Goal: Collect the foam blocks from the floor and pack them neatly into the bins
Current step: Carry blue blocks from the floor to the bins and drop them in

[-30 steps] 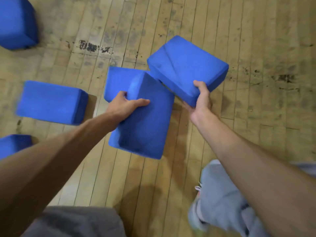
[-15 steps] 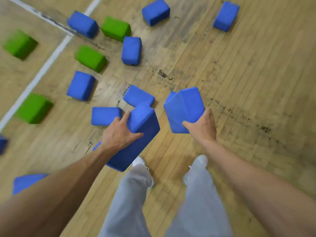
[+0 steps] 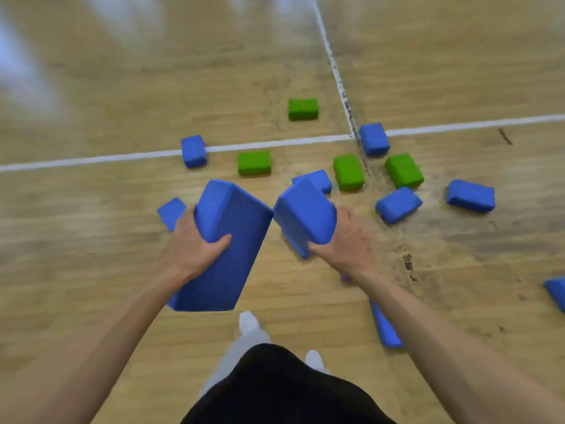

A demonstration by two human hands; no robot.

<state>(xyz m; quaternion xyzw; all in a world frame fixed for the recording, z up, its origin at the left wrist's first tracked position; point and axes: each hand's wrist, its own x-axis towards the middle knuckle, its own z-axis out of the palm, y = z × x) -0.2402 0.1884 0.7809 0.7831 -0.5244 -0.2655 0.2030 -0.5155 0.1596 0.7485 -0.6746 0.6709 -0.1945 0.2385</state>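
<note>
At frame centre, the left hand (image 3: 195, 246) clutches one blue foam block (image 3: 226, 240) and the right hand (image 3: 345, 240) another (image 3: 305, 215), evidently for carrying binward.

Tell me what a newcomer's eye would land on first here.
Two big blue foam blocks held up mid-frame: the left hand has a grip on the larger blue block, the right hand on the smaller blue block. Beyond them, green blocks and more blue ones scatter over the wooden floor around crossing white lines.
</note>
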